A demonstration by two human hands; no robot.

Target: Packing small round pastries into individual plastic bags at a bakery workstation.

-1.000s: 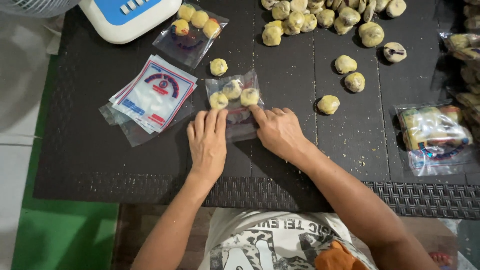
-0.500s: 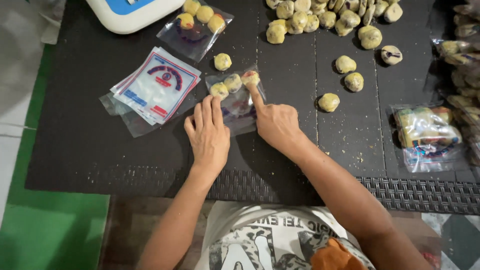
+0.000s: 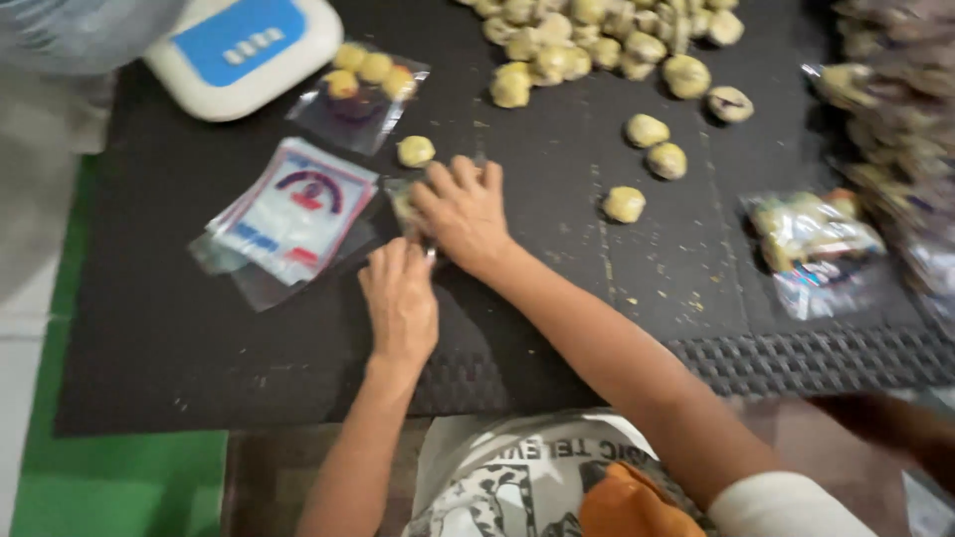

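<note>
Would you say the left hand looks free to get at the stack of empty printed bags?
Probably yes: the left hand rests on the mat just right of the stack of bags, and nothing lies between them.

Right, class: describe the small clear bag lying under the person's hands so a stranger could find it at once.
Start at the black mat and find the white and blue scale at its top left. Below and right of it, past a lone yellow ball, the right hand lies over the clear bag. Unlike the filled bag beside the scale, it sits under the hand.
</note>
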